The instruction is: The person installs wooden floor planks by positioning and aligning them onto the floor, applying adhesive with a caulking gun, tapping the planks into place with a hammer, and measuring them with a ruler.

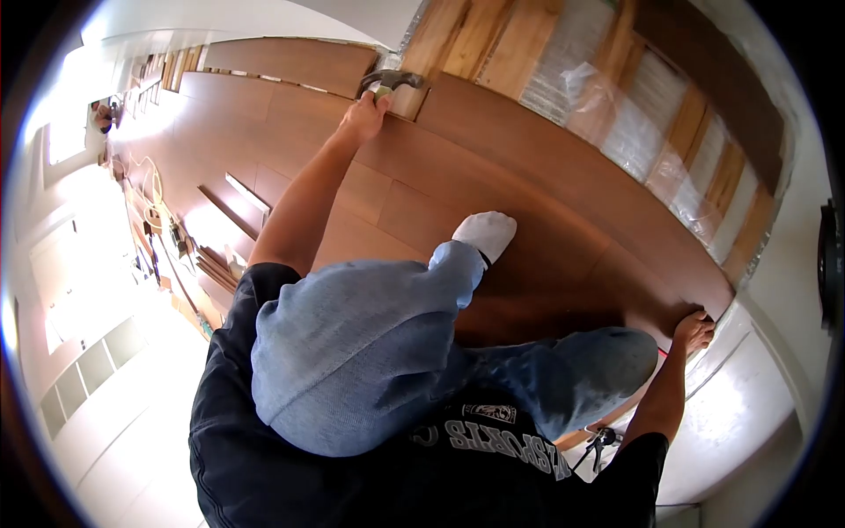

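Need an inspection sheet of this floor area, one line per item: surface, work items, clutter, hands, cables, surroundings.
Surface: brown plank floor; wood strips and clear plastic sheeting exposed beyond its edge.
Work items: hammer at the floor's edge; long plank along that edge.
Clutter: loose boards on the floor; small items beyond, too small to identify.
Hands: left hand grips the hammer; right hand is at the long plank's far end, by the wall.
Cables: yellowish cord, looped loosely near the loose boards.
Surroundings: white shelf unit; apparently another person far off.

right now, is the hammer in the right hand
No, the left hand grips the hammer, while the right hand is at the end of a long board.
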{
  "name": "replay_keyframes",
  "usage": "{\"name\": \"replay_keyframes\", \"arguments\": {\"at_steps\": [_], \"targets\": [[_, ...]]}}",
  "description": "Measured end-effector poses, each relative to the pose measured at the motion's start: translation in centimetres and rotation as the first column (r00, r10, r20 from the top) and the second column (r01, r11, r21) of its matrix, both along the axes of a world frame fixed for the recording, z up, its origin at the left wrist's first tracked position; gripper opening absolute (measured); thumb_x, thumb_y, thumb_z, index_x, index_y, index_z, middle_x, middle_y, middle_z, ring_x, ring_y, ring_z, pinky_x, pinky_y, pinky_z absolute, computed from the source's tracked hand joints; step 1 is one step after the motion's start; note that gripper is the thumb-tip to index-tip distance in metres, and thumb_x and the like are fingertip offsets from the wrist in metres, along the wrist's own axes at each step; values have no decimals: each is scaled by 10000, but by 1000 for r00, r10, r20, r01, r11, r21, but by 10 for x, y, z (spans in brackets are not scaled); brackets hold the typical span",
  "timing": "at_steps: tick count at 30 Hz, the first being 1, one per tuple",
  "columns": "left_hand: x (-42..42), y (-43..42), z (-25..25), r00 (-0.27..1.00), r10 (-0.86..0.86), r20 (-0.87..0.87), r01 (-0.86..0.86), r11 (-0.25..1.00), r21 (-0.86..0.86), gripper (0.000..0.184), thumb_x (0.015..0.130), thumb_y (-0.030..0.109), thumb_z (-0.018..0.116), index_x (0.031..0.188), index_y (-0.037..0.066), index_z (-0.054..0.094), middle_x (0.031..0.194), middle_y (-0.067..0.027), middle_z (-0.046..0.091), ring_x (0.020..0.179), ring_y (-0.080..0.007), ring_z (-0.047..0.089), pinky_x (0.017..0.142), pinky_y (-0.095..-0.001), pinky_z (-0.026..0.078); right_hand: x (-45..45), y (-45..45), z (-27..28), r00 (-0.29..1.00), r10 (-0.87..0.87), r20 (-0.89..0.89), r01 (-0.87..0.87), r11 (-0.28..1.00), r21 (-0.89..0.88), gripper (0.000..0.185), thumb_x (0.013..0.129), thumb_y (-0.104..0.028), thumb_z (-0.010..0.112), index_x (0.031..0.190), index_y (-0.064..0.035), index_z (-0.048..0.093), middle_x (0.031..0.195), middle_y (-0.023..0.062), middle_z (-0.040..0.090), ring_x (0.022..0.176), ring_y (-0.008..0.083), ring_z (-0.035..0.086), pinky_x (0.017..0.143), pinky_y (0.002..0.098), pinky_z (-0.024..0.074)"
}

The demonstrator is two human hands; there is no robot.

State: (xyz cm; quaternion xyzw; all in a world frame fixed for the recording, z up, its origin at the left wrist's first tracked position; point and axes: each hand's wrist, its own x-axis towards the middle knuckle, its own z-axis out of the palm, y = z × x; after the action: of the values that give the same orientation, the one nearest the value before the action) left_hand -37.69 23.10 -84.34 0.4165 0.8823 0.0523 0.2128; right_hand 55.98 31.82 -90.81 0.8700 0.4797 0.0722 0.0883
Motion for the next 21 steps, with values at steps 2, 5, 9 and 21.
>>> {"name": "replay_keyframes", "arguments": {"at_steps": [2,5,9,21], "targets": [[12,4,10,999,-52,8,53,986,-159,572,1064,548,480,1305,36,560,1187,-350,686,1185,-543,612,1013,-590,486,-1,-1,0,1000,-22,2,22,1000,-9,721,1054,-548,381,1430,61,466,1479,334,497,1413,453,456,1182,577,330],[16,6,29,994,-111,-18,105,977,-183,545,1073,528,470,1292,37,559,1185,-338,692,1184,-531,619,1014,-589,486,2,-2,-2,1000,-12,2,12,1000,-8,724,1054,-557,370,1422,58,473,1460,339,508,1393,458,473,1169,584,337],[8,8,28,999,-46,-4,45,989,-139,545,1073,528,481,1295,36,557,1195,-335,691,1185,-528,619,1016,-588,485,-2,-3,3,1000,20,12,-20,1000,19,715,1056,-562,380,1413,49,484,1426,340,531,1353,464,508,1148,588,356],[34,12,43,973,-70,-222,33,986,-165,510,1036,472,569,1313,44,582,1273,-274,642,1227,-460,612,1036,-562,491,-4,-4,2,1000,-4,-10,5,999,53,762,1058,-562,413,1533,34,414,1493,302,492,1396,438,467,1170,565,342]]}}
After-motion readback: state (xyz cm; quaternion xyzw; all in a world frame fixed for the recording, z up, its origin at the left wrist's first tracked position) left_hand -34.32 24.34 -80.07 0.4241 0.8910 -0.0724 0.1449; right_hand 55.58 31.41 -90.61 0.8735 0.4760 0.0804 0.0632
